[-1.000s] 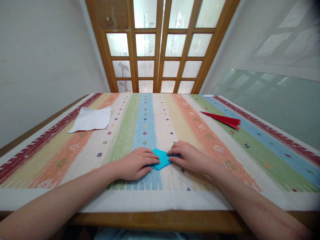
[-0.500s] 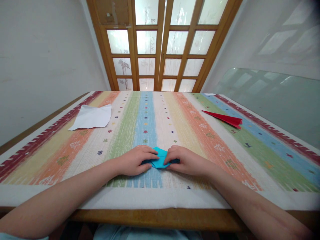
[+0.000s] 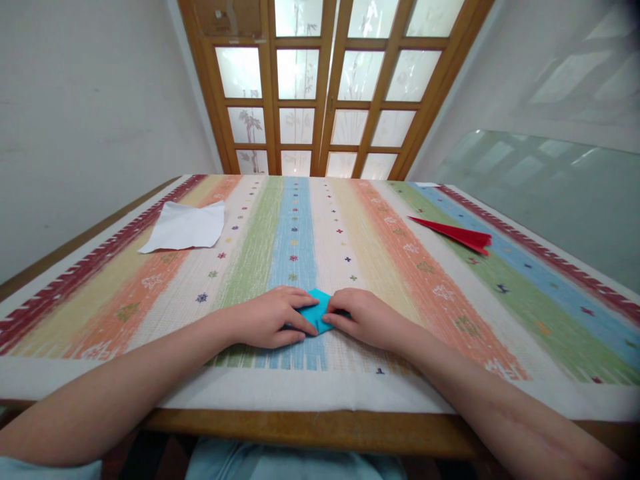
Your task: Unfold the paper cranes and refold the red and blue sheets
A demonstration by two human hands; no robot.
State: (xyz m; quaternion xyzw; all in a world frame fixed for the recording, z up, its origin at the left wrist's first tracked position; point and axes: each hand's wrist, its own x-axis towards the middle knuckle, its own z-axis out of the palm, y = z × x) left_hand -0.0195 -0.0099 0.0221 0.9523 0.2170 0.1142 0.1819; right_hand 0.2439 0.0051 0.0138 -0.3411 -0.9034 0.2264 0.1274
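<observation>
1. Counter (image 3: 320, 433), near edge, middle: folded blue paper (image 3: 315, 313) lies flat on the striped cloth (image 3: 380, 253).
2. Left hand (image 3: 273, 319): grip pressed down on the paper's left side, fingers together and flat.
3. Right hand (image 3: 363, 319): grip pinched on the paper's right edge, fingertips touching it.
4. Far left side: white paper sheet (image 3: 185, 227), flat.
5. Far right side: red folded paper (image 3: 457, 233), well apart from both hands.
</observation>
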